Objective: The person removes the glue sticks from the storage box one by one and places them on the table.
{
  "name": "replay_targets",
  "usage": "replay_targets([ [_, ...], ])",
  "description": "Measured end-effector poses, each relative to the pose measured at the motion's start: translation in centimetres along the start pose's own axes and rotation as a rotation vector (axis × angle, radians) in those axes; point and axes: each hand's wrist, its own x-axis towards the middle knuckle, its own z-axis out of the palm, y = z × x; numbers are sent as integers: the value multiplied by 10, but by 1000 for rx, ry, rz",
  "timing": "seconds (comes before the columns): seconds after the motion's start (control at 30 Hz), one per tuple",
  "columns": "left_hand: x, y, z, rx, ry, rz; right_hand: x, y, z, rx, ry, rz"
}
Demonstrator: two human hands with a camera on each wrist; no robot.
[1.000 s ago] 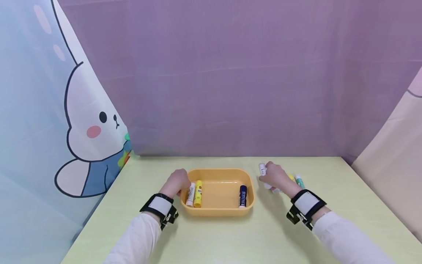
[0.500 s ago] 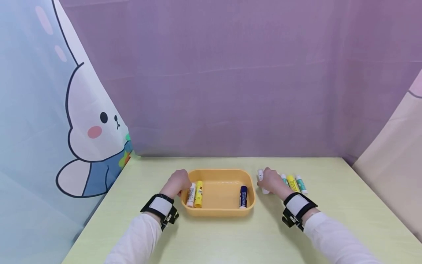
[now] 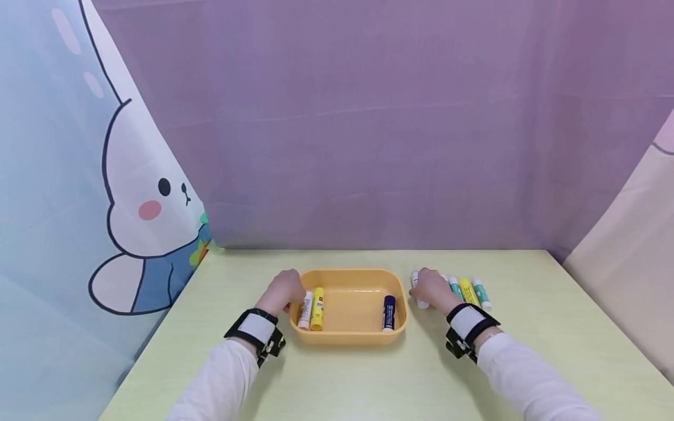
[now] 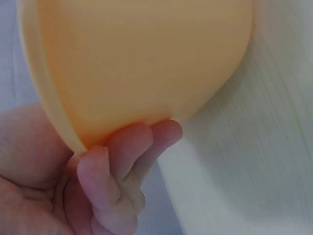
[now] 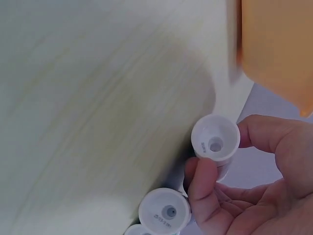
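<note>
My left hand point(image 3: 286, 289) grips the left rim of an orange-yellow plastic tray point(image 3: 350, 307); in the left wrist view its fingers point(image 4: 129, 142) press the outer wall below the rim. Inside the tray lie a white glue stick point(image 3: 305, 310) and a yellow glue stick point(image 3: 317, 313) at the left, with a navy one point(image 3: 388, 314) at the right. Just right of the tray, my right hand point(image 3: 434, 289) pinches another white glue stick point(image 5: 215, 139) between thumb and fingers, low at the table. The hand partly covers this stick in the head view.
To the right of my right hand, a row of glue sticks lies on the pale table point(image 3: 347, 380): teal-and-white point(image 3: 455, 286), yellow point(image 3: 467, 291) and another teal one point(image 3: 481, 293). A white end point(image 5: 165, 211) shows beside the held stick. A purple curtain point(image 3: 368, 128) hangs behind.
My right hand has moved slightly left and lower with the white glue stick, uncovering more of the row to its right. The left hand and tray stay in place.
</note>
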Motion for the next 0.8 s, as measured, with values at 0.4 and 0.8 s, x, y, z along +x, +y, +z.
replay_targets([
  [0.4, -1, 1, -2, -20, -7, -26, 3, -2, 5, -35, 12, -27],
  [0.8, 1, -3, 0, -23, -2, 5, 1, -5, 3, -76, 11, -55],
])
